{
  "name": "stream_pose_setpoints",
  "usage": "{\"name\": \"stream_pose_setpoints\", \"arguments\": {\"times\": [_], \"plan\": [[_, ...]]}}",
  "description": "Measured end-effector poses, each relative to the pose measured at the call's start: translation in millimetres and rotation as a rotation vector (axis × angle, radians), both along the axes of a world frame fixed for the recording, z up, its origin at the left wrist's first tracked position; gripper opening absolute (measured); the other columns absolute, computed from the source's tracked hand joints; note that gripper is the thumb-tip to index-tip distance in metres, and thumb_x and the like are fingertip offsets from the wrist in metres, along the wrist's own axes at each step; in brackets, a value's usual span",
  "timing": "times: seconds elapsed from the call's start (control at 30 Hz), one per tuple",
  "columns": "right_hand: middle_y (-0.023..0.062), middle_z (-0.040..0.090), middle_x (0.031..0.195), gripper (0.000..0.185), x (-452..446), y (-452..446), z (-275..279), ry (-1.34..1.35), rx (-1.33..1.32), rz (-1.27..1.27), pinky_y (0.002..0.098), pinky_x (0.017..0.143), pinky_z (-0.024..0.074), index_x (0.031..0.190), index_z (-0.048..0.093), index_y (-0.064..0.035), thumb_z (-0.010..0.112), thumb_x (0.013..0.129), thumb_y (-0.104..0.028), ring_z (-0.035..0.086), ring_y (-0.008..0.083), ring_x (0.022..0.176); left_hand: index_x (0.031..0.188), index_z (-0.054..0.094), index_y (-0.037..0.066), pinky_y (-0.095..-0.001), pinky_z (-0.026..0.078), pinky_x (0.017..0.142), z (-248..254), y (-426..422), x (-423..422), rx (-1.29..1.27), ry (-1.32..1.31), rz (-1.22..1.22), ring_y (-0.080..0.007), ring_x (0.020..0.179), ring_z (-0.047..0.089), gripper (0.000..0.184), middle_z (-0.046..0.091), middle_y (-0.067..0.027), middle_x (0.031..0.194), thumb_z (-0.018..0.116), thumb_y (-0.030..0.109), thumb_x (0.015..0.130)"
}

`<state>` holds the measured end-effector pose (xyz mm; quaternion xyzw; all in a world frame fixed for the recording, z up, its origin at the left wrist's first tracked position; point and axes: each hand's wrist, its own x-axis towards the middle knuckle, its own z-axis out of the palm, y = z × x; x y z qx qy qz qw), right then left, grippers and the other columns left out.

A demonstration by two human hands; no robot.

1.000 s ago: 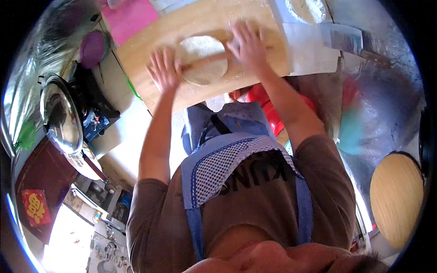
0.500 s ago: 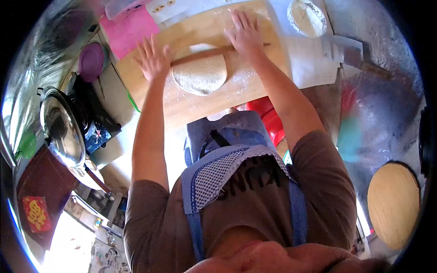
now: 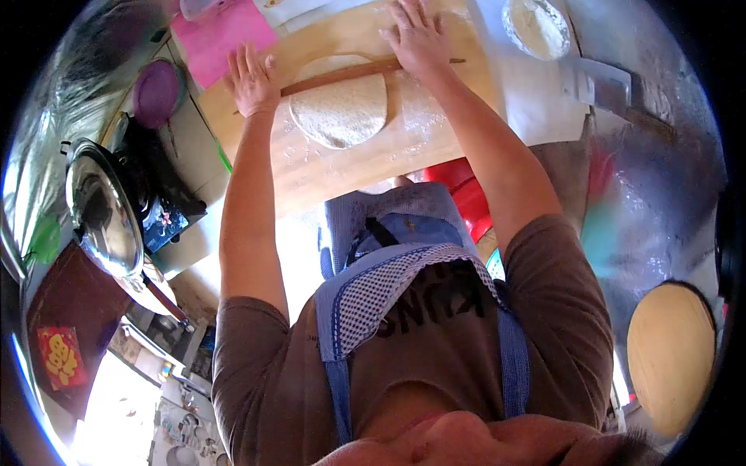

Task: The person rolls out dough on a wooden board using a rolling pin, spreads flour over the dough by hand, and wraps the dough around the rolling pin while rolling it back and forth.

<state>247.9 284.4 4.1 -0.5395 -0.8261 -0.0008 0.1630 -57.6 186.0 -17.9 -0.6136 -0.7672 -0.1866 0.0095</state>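
A thin wooden rolling pin (image 3: 342,78) lies across a flat, roughly oval sheet of dough (image 3: 342,115), which is pale with darker specks. Both rest on a floured wooden board (image 3: 311,182). My left hand (image 3: 255,84) is flat over the pin's left end, fingers stretched out and pointing away from me. At the other end, my right hand (image 3: 420,39) presses down with its fingers spread, not wrapped round the pin. A strip of dough shows beyond the pin, while the larger part is on my side.
Right of the board are a bowl of white flour (image 3: 538,29) and a cleaver (image 3: 610,87). A pink sheet (image 3: 217,43) touches the far left corner. To the left stand a purple lid (image 3: 155,93) and a shiny lidded pan (image 3: 105,206). A round wooden disc (image 3: 670,357) is at right.
Both hands and the rolling pin have moved a little away from my body. The dough and board also appear slightly higher in view. Both hands stay flat on the pin.
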Motion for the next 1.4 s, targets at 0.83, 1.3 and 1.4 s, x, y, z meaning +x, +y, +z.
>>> {"name": "stream_pose_setpoints", "arguments": {"times": [0.83,1.3,1.4], "plan": [[0.0177,0.039,0.152,0.061,10,-23,23,0.175,-0.155,0.072,0.0565,0.113,0.0287,0.146,0.039,-0.0009,0.057,0.095,-0.029,0.037,0.0343,0.140,0.158,0.022,0.023,-0.0658,0.019,0.115,9,-24,25,-0.086,0.064,0.029,-0.0376,0.150,0.021,0.074,0.031,-0.0163,0.159,0.039,0.063,0.097],[0.0003,0.040,0.156,0.055,14,-38,7,-0.054,-0.174,0.175,0.0601,0.113,0.0267,0.144,0.050,-0.0167,0.052,0.098,-0.047,0.034,0.0275,0.145,0.157,0.025,0.012,-0.0620,0.010,0.119,5,-63,21,-0.082,0.074,0.003,-0.0345,0.151,0.018,0.070,0.026,-0.0140,0.162,0.038,0.052,0.101],[0.0166,0.040,0.152,0.062,-3,-8,14,0.188,-0.153,0.086,0.0556,0.114,0.0284,0.145,0.040,-0.0001,0.058,0.094,-0.032,0.032,0.0357,0.144,0.157,0.025,0.012,-0.0630,0.011,0.118,7,-20,9,-0.093,0.056,0.084,-0.0351,0.151,0.020,0.071,0.027,-0.0165,0.161,0.038,0.052,0.100]]}}
